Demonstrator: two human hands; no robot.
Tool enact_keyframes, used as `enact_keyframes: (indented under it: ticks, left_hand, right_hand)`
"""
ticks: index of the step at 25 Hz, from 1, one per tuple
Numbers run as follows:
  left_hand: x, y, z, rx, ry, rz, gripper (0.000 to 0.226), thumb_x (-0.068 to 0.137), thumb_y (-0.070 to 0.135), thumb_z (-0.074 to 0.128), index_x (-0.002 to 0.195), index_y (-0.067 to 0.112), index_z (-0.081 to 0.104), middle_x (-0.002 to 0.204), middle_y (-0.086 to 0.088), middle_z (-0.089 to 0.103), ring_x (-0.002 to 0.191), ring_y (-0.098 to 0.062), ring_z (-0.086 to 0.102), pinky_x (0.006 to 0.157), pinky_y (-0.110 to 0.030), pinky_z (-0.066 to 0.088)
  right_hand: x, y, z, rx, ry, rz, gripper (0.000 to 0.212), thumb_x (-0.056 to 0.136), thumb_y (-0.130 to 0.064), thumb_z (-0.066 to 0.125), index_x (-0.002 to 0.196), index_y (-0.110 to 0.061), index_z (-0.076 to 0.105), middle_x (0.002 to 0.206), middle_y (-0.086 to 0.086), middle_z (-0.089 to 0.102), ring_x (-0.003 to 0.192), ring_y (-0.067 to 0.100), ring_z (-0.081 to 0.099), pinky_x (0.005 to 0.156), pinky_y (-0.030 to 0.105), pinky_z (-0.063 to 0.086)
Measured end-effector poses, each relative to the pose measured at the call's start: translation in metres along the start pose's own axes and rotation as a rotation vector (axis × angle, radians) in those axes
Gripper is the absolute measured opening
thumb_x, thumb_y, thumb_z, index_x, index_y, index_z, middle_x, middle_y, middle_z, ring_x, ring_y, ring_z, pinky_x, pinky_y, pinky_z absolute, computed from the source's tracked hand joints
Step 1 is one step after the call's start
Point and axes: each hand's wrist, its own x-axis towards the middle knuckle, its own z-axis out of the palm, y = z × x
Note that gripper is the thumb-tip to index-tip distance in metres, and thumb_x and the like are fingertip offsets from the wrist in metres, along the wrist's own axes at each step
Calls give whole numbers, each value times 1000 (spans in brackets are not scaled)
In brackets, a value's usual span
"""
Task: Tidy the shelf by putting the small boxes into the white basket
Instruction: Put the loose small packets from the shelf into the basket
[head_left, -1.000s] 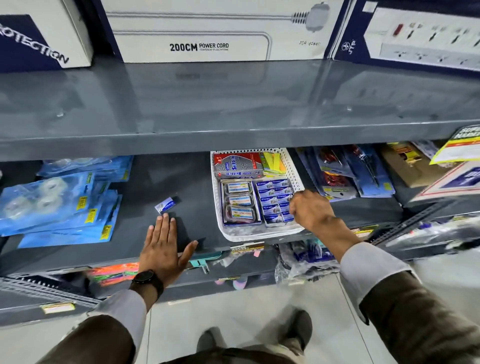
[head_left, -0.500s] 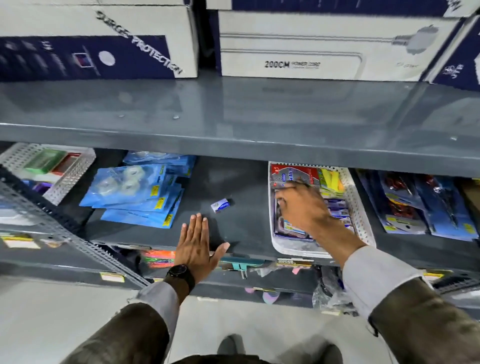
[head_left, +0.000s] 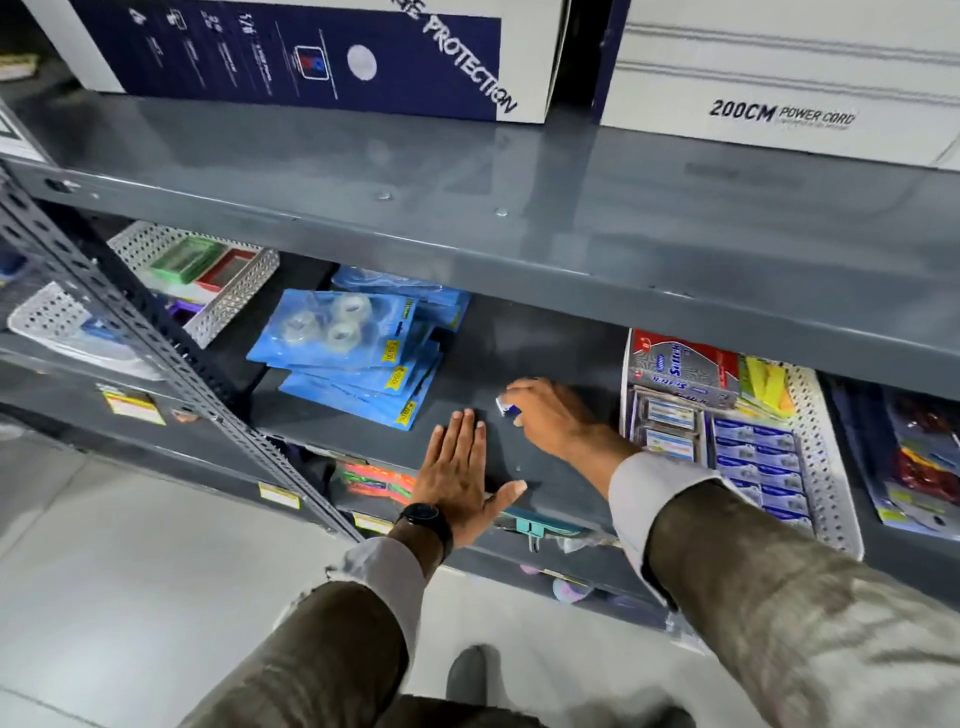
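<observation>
Grey shelf (head_left: 545, 332), white perforated basket (head_left: 826, 467), blue tape pkts (head_left: 358, 358), blue/white sm box (head_left: 508, 407)

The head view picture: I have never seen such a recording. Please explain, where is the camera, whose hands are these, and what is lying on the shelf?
The camera sits on a person's head and looks forward and down, so both arms reach in from below. There is no machine, only two bare hands. The left hand, wearing a dark watch, lies flat and open on the grey shelf. The right hand closes its fingers on a small blue and white box on the shelf. To the right stands the white basket, already holding rows of small boxes. To the left lie blue tape packs. Large cartons stand on the shelf above.
</observation>
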Motion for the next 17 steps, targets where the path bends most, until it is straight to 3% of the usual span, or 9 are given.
enact_keyframes:
  ticks: [3, 9, 17]
  left_hand:
    - [0, 0, 0, 7, 3, -5, 110, 87, 87, -5, 163, 7, -5, 173, -12, -10, 160, -26, -13, 130, -48, -3]
    - [0, 1, -2, 35, 2, -16, 110, 86, 87, -6, 162, 8, -3, 173, -12, -7, 160, -26, -10, 130, -49, 0]
    - [-8, 10, -3, -3, 54, -44, 105, 90, 80, 4, 164, 6, 6, 173, -11, -4, 160, -25, -8, 130, -46, -7]
  right_hand:
    - [-8, 2, 4, 3, 47, 61, 37, 78, 1, 66, 108, -18, 76, 111, 5, 73, 104, 31, 66, 87, 41, 55]
    - [-38, -1, -3, 69, 70, 85, 33, 80, -2, 68, 106, -21, 77, 108, 4, 75, 99, 32, 69, 83, 40, 58]
    - [-146, 34, -35, 212, 376, 230, 37, 86, 1, 67, 115, -19, 78, 117, 1, 77, 103, 24, 69, 92, 32, 54]
